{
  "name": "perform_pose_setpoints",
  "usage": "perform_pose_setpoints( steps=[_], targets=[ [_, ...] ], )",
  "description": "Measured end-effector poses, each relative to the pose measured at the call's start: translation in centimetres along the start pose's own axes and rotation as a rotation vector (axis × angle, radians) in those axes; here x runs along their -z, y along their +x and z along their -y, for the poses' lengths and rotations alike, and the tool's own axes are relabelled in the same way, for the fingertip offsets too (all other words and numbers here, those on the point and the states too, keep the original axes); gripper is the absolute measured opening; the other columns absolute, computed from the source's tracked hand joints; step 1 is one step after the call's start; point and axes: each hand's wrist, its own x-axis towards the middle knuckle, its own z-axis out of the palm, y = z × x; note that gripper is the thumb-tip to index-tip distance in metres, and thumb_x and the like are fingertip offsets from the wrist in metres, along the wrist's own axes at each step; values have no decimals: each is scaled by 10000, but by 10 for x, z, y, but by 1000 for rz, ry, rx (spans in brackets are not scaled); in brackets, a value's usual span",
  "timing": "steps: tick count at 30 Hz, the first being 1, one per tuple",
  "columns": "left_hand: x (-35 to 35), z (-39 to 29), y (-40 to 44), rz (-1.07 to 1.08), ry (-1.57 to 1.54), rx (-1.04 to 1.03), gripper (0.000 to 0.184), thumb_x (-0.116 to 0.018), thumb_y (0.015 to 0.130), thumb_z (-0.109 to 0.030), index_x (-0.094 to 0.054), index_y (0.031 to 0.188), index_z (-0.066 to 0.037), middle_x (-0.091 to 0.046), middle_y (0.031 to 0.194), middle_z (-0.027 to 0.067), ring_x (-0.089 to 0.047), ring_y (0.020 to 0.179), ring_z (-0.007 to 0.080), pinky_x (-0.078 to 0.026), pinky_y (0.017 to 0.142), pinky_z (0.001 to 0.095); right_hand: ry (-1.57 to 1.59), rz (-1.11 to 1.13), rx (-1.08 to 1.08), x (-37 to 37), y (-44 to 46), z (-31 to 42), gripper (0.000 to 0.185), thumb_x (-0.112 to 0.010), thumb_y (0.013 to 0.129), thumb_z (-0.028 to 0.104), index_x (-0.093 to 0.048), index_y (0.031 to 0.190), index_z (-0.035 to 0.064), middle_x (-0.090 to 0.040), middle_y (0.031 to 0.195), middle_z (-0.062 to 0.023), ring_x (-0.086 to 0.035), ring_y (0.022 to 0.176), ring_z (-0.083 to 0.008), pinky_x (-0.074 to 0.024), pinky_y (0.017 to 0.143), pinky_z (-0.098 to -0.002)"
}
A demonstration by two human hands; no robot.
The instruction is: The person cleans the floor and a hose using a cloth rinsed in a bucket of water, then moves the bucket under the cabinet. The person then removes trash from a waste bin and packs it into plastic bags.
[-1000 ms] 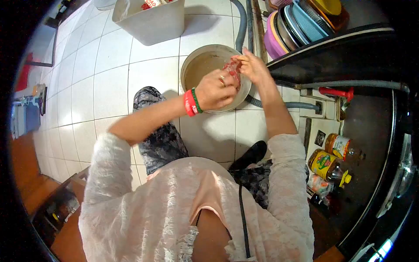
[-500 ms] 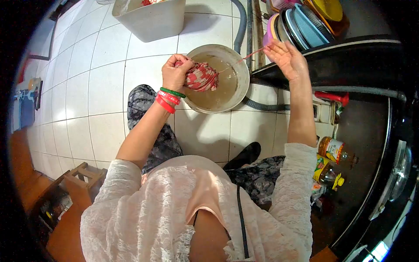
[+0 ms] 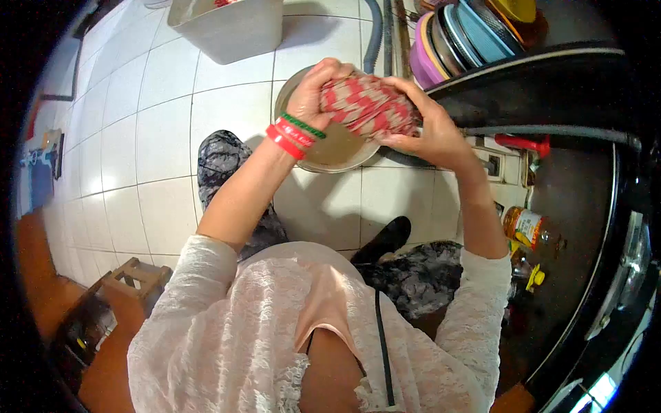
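Note:
A bunched red-and-beige checked cloth point(image 3: 372, 104) is held up above a metal basin point(image 3: 330, 167) of cloudy water. My left hand point(image 3: 315, 93) grips the cloth at its left end, with green and red bands round the wrist. Around the right end curves my right hand point(image 3: 430, 131), thumb below and fingers above, pressing on the cloth. Part of the basin is hidden behind the cloth and my hands. The thread seen earlier does not show.
A pale plastic tub point(image 3: 231, 31) stands on the tiled floor at the upper left. Stacked colourful basins point(image 3: 454, 41) are at the upper right, near a grey hose point(image 3: 374, 34). Bottles point(image 3: 529, 227) lie at the right, and a wooden stool point(image 3: 138, 279) is at the lower left.
My right hand has come down and left from the outstretched thread onto the cloth's right end. The cloth has risen and moved right with my left hand.

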Motion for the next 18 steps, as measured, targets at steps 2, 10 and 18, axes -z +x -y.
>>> perform_pose_setpoints(
  steps=[2,10,18],
  targets=[
    [-1,21,19,-6,25,76,58,-584,792,-98,-538,806,-67,-601,849,62,-588,778,160,-493,761,313,-69,-191,-60,-1,-15,2,644,-781,589,147,-457,1132,24,-497,1128,-127,-492,1053,-220,-431,848,-314],
    [-6,124,59,-445,458,379,242,-559,808,-233,-613,801,3,-645,801,112,-615,707,235,-473,667,357,362,-302,-427,12,-75,-22,534,-731,676,89,-448,1127,49,-545,1036,-48,-539,915,-141,-436,814,-260],
    [-63,2,44,198,907,-14,472,-438,878,-395,-485,1210,-62,-443,1284,107,-407,1169,198,-341,954,368,-617,-563,-429,49,-138,-104,161,-676,755,168,-617,856,58,-626,809,-32,-580,763,-126,-465,708,-264]
  ],
)
